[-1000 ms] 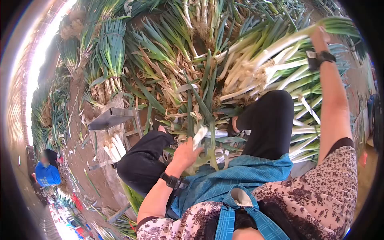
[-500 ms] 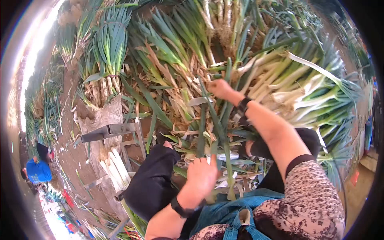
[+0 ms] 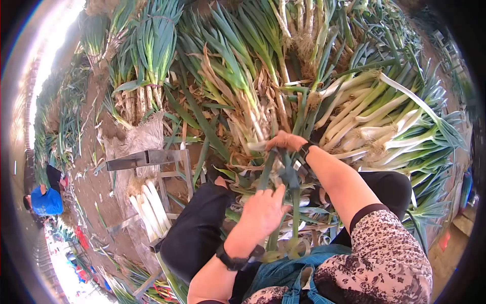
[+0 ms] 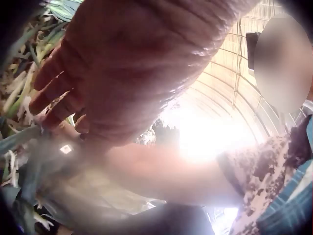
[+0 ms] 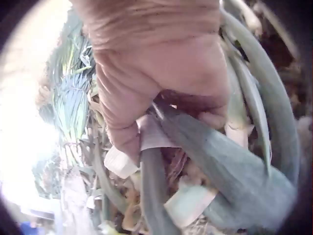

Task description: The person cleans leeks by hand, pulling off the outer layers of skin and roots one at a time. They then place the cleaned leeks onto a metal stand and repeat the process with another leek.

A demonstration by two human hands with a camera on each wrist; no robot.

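Observation:
My right hand (image 3: 286, 141) reaches over the heap between the knees. In the right wrist view its fingers curl round green leek leaves (image 5: 225, 161), with a pale strip (image 5: 155, 133) of leaf beside the thumb. Nearer the lap, my left hand (image 3: 260, 213) hovers with fingers loosely extended, right at the hanging leaves. The left wrist view shows this hand (image 4: 122, 68) from the palm side, nothing gripped in it. To the right lies a pile of cleaned leeks (image 3: 374, 116), white stalks and roots toward the middle.
Unpeeled leeks (image 3: 243, 96) with dry brown leaves lie ahead. Tied bundles (image 3: 152, 45) stand at upper left. A metal stand (image 3: 147, 159) is beside the left knee, with several white leeks (image 3: 150, 207) by it. A person in blue (image 3: 45, 200) is far left.
My right hand came from the right-hand pile, where it carried a leek, back to the middle and took hold of leaves. The left hand let go of a white piece and shifted slightly right.

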